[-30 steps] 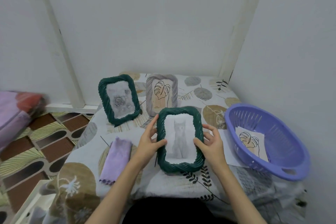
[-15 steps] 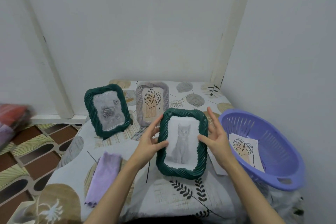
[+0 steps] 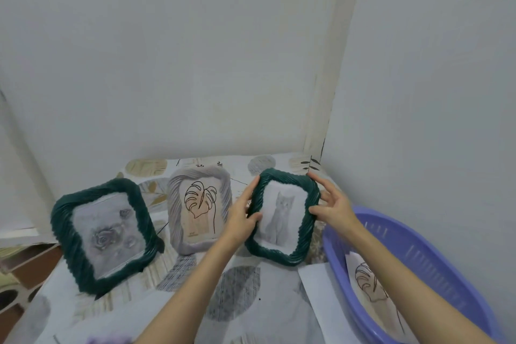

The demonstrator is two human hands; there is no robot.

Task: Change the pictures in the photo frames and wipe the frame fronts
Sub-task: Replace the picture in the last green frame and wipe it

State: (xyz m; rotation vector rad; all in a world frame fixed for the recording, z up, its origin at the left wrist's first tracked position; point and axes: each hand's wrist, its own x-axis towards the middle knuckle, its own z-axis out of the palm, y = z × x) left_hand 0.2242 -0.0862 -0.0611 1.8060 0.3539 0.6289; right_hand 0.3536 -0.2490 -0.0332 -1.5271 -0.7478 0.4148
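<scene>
White walls meet in a corner behind a table (image 3: 245, 296) spread with a leaf-printed cloth, and from the head view, the only one, everything sits low in the scene. Two frames already stand along the back: a dark green one holding a grey rose picture (image 3: 104, 234) on the left and a pale grey one with a line-drawn leaf (image 3: 199, 207) beside it. Just to the right of that, the cat frame (image 3: 282, 216) is held upright in portrait, long axis running up and down, leaning slightly, its lower edge at or just above the cloth; I cannot tell whether it touches. The left hand (image 3: 241, 218) grips its left rim, thumb on the front face and fingers reaching up along the edge. The right hand (image 3: 332, 208) pinches the right rim, fingers spread toward the top corner. Both hands are equally close, one per side, so the frame lies squarely between them. My guess is it is being stood in line with the other two, which would need its back support to take the weight before either grip loosens. A purple basket (image 3: 418, 254) with a spare leaf print (image 3: 368, 282) sits near the right forearm, loose paper (image 3: 321, 296) beside it.
</scene>
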